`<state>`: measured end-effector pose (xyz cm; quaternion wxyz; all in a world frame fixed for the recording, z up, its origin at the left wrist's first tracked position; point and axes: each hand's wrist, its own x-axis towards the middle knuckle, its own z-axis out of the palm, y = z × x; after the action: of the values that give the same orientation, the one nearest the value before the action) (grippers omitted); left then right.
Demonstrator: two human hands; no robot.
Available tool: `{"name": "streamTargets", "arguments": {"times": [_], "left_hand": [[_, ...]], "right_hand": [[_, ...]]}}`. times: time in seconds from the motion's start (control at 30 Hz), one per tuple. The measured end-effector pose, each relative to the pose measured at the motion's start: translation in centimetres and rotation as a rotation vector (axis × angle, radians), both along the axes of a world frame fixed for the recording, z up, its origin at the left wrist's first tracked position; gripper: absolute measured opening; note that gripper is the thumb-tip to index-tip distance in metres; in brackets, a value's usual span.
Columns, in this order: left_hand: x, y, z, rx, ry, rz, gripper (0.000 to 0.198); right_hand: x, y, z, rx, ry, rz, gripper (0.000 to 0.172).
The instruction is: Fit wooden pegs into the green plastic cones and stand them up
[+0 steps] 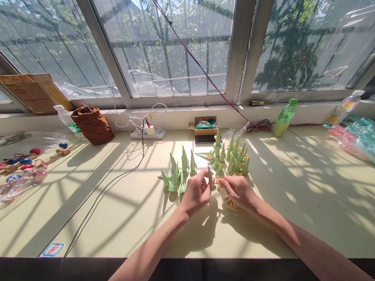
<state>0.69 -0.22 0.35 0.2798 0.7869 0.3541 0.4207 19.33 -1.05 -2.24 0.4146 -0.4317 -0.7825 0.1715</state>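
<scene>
My left hand is closed around a pale green pointed cone, its tip up. Close beside it, my right hand pinches a small yellow piece near the cone's base; whether the two parts touch is unclear. Left of my hands stands a loose group of green cones, at least one of them tilted. Behind my right hand, several more green cones crowd together with yellow bits at their bases. Small yellow pieces lie on the table beneath my right wrist.
A small open box, a power strip and a brown bag line the window side of the table. A green bottle stands right. Wooden toys lie far left, bagged pink and teal items far right. A black cable crosses the left.
</scene>
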Motion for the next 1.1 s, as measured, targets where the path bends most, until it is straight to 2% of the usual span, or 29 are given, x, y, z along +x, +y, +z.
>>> {"name": "streamTargets", "arguments": {"times": [0.07, 0.2, 0.3, 0.47, 0.73, 0.93, 1.0, 1.1], "left_hand": [[0.04, 0.0, 0.05, 0.003, -0.002, 0.014, 0.007], [0.05, 0.05, 0.07, 0.018, -0.003, 0.069, 0.007], [0.01, 0.07, 0.02, 0.013, -0.001, 0.063, 0.008], [-0.03, 0.02, -0.03, 0.002, 0.006, 0.036, 0.007], [-0.06, -0.08, -0.04, 0.021, 0.031, 0.012, 0.005], [0.06, -0.08, -0.23, 0.025, 0.02, 0.009, 0.006], [0.11, -0.09, -0.13, 0.021, 0.008, 0.02, 0.007], [0.12, -0.09, 0.04, 0.021, 0.005, 0.067, 0.008]], "right_hand": [[0.01, -0.16, 0.32, -0.021, 0.005, -0.022, 0.041], [0.03, -0.38, 0.86, -0.035, 0.003, -0.044, 0.019], [0.05, -0.25, 0.73, -0.001, -0.003, -0.016, 0.015], [0.06, 0.0, 0.16, 0.021, -0.008, -0.021, 0.019], [0.0, -0.09, 0.05, 0.03, -0.019, -0.016, 0.039], [0.06, -0.06, 0.03, -0.002, -0.007, -0.006, 0.043], [0.08, -0.17, 0.21, -0.014, -0.006, -0.027, 0.04], [0.09, -0.35, 0.52, -0.035, -0.008, -0.029, 0.023]]}}
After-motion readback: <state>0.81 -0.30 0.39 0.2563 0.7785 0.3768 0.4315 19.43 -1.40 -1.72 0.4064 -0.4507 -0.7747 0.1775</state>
